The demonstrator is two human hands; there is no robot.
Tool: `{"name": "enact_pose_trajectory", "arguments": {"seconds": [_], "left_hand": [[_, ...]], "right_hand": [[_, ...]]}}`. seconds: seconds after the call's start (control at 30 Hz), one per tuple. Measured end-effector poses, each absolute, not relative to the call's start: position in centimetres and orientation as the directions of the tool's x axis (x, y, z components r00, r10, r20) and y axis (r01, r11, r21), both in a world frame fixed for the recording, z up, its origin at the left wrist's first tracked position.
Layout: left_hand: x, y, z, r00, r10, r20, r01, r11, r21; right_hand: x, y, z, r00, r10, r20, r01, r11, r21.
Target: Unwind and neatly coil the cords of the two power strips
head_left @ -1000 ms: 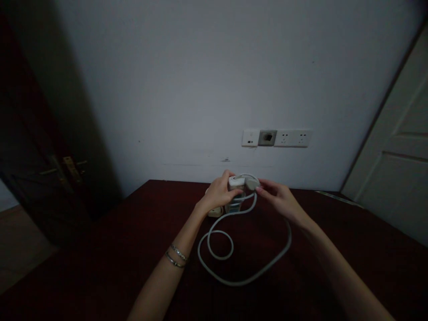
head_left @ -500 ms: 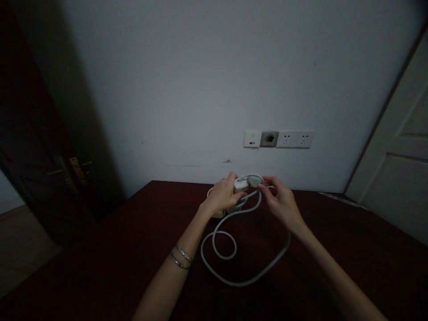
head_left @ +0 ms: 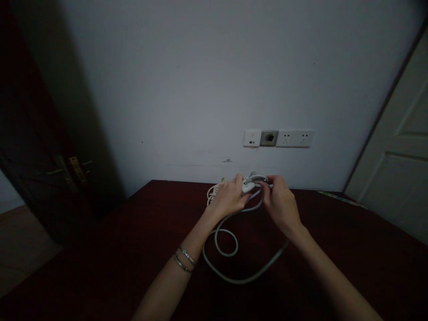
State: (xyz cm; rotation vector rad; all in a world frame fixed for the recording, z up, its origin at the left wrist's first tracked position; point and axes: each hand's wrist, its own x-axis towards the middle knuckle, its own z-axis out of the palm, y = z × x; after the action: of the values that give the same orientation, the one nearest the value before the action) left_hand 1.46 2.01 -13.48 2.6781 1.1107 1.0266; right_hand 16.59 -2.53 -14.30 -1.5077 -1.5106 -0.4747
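Note:
My left hand [head_left: 228, 198] is closed around a white power strip [head_left: 249, 185] held above the dark red table [head_left: 117, 249]. My right hand [head_left: 281, 203] pinches the plug end [head_left: 259, 179] of the strip's white cable right against the strip. The cable [head_left: 234, 254] hangs down from my hands and lies in loose loops on the table between my forearms. Two thin bracelets sit on my left wrist [head_left: 185, 260].
A row of white wall sockets [head_left: 279, 138] sits on the grey wall above the table's far edge. A dark wooden door with a brass handle [head_left: 72, 167] stands at the left. A white door [head_left: 397, 169] is at the right.
Both hands have drawn closer together over the strip. My right hand has moved left onto the plug end. The cable loops have shifted slightly on the table.

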Motion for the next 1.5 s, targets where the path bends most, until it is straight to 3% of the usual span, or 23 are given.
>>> {"name": "enact_pose_trajectory", "arguments": {"seconds": [0.1,0.2,0.5,0.67,0.73,0.8,0.9,1.0,1.13,1.3,1.5], "left_hand": [[2.3,1.0,-13.6,0.52,0.633,0.573,0.599,-0.749,0.284],[2.7,0.6,-13.5,0.505,0.659,0.557,0.591,-0.735,0.334],[1.1,2.6,-13.4,0.562,0.657,0.501,0.436,-0.751,0.496],[1.0,2.8,-13.4,0.531,0.687,0.497,0.42,-0.722,0.549],[0.9,2.7,-13.3,0.522,0.695,0.495,0.412,-0.714,0.566],[0.9,2.7,-13.2,0.523,0.696,0.493,0.397,-0.71,0.581],[0.7,2.9,-13.3,0.541,0.677,0.499,0.347,-0.72,0.601],[0.6,3.4,-13.5,0.573,0.647,0.504,0.254,-0.724,0.641],[0.5,4.0,-13.8,0.608,0.635,0.476,0.155,-0.683,0.714],[0.3,4.5,-13.8,0.611,0.656,0.443,0.083,-0.61,0.788],[0.2,4.4,-13.6,0.65,0.646,0.401,-0.007,-0.522,0.853]], "right_hand": [[17.3,-2.4,-14.1,0.196,0.546,0.815,0.937,0.14,-0.32],[18.3,-2.2,-14.1,0.2,0.532,0.823,0.91,0.211,-0.357],[18.9,-1.8,-14.1,0.227,0.714,0.662,0.747,0.308,-0.588],[19.1,-2.1,-13.8,0.359,0.724,0.589,0.832,0.038,-0.553],[19.4,-1.9,-13.8,0.376,0.757,0.535,0.803,0.023,-0.596],[19.5,-1.5,-14.0,0.307,0.819,0.484,0.707,0.144,-0.692],[19.0,-1.0,-14.2,0.192,0.896,0.4,0.419,0.294,-0.859],[17.9,-1.0,-14.1,0.178,0.954,0.24,0.023,0.24,-0.97],[16.7,-1.8,-13.6,0.101,0.992,0.073,-0.374,0.106,-0.921],[16.7,-2.5,-12.9,-0.081,0.987,0.135,-0.554,0.068,-0.829],[16.8,-2.1,-13.2,-0.159,0.978,0.134,-0.564,0.021,-0.825]]}}
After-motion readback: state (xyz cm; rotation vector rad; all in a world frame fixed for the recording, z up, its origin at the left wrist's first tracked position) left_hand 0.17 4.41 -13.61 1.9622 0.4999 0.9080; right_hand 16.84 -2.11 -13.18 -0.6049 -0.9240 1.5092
